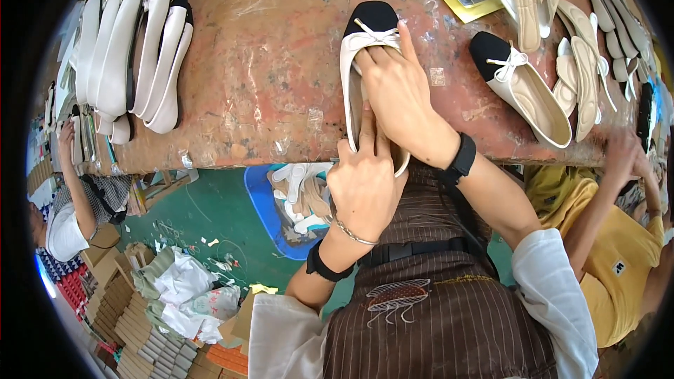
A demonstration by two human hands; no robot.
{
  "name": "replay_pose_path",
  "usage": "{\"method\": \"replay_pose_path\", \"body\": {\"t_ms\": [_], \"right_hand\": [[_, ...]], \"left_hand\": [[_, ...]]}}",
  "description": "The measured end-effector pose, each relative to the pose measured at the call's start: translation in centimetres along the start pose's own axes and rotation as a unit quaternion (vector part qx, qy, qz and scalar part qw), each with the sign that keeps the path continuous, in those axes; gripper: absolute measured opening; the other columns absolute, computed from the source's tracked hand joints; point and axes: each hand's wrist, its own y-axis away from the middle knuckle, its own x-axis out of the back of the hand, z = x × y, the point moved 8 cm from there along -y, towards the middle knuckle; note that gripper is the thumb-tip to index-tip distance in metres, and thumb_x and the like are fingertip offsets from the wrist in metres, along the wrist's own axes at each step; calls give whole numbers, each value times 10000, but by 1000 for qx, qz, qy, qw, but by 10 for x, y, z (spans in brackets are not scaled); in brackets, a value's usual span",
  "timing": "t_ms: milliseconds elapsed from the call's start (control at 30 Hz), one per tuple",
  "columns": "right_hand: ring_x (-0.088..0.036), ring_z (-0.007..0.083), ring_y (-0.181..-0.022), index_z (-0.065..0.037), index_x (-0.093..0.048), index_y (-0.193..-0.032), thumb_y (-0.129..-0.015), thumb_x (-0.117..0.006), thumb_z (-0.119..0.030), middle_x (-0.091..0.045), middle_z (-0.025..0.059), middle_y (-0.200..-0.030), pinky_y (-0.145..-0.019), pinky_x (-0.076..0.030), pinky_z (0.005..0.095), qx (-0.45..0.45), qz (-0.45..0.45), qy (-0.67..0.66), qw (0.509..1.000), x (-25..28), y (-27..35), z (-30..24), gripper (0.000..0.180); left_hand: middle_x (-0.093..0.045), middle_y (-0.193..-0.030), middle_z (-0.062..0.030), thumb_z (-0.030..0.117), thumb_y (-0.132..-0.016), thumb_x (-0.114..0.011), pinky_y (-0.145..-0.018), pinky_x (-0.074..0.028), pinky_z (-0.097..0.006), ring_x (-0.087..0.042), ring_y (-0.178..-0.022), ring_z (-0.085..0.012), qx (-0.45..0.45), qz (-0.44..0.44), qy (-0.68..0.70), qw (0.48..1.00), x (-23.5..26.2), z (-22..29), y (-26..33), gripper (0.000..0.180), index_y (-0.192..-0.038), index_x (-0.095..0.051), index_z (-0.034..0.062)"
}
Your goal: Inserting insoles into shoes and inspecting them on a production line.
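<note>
A white ballet flat with a black toe cap and a small bow lies on the worktable, toe pointing away from me. My right hand grips its front part, several fingers tucked inside the opening and one finger stretched along the outer side by the toe. Lower down, my left hand holds the heel end, with fingers reaching into the shoe. Those fingertips and most of the insole are hidden by my hands. A matching ballet flat rests to the right, its beige padded insole showing.
Rows of white flats stand at the left of the worktable. Loose insoles and a yellow sheet lie at the right. Below the edge is a blue bin of insoles. Co-workers' arms show on both sides.
</note>
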Motion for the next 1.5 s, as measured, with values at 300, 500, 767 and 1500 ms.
{"method": "replay_pose_path", "body": {"t_ms": [300, 500, 767, 1500], "right_hand": [[-537, 352, -1231, 162, -544, -1212, -789, -565, -116, -586, 270, -1225, -1181, -198, 532, 39, 127, 93, 987, 11, 17, -13, 506], [-470, 415, -1309, 156, -398, -1363, -795, -549, -58, -497, 314, -1352, -1177, -183, 570, 73, 54, -18, 996, 10, 41, -24, 625], [-609, 333, -1113, 101, -532, -1216, -839, -525, -92, -621, 245, -1136, -1174, -151, 607, -40, 77, 137, 987, -10, 5, -6, 423], [-654, 301, -661, 29, -667, -975, -834, -563, 4, -645, 226, -766, -649, -507, 366, -259, 192, -257, 911, 133, 159, 144, 177]], "left_hand": [[-568, -1365, -165, 241, -674, -807, -609, -568, -417, -629, -811, -360, -3, -22, 33, 999, -1, -3, 1, 433, -1024, -716, 2], [-625, -1255, -158, 238, -682, -801, -583, -558, -420, -633, -834, -347, -7, -17, 62, 998, -4, -12, 3, 422, -1017, -713, -5], [-644, -1161, -150, 239, -708, -777, -638, -546, -439, -624, -857, -361, -19, -61, 66, 996, -8, -5, 3, 393, -1018, -698, 12], [-624, -1210, -164, -37, -757, -533, -907, -524, -372, -644, -1036, -265, 271, -111, 697, 655, -29, -68, -28, 634, -1386, -449, -45]]}}
